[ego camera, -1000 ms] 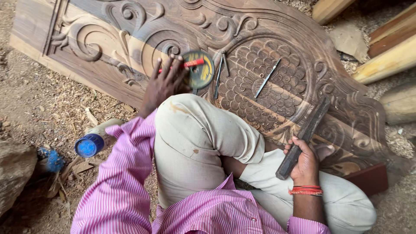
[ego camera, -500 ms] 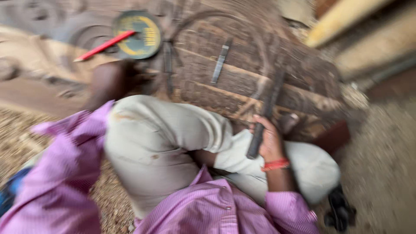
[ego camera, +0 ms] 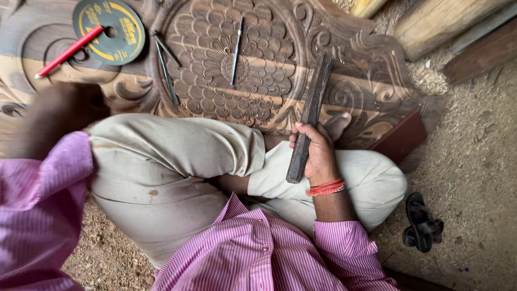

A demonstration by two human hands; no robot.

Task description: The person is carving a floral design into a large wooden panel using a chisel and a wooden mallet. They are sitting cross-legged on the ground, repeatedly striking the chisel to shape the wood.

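The right hand [ego camera: 318,153] had its fingers clamped on a mallet [ego camera: 309,117] over the carved panel [ego camera: 258,70]. The left hand [ego camera: 51,116] (blurred) lay near left; its fingers' state couldn't be told.

A dark carved wooden panel [ego camera: 344,81] lies on the sawdust-strewn floor [ego camera: 474,178], bearing slim metal chisels [ego camera: 236,51], a round grinding disc [ego camera: 109,31] and a red pencil [ego camera: 67,52].

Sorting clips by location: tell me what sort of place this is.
Likely a woodcarving workshop: a carved wooden panel with chisels on it, sawdust-strewn ground, and a wooden mallet stick in the right hand.
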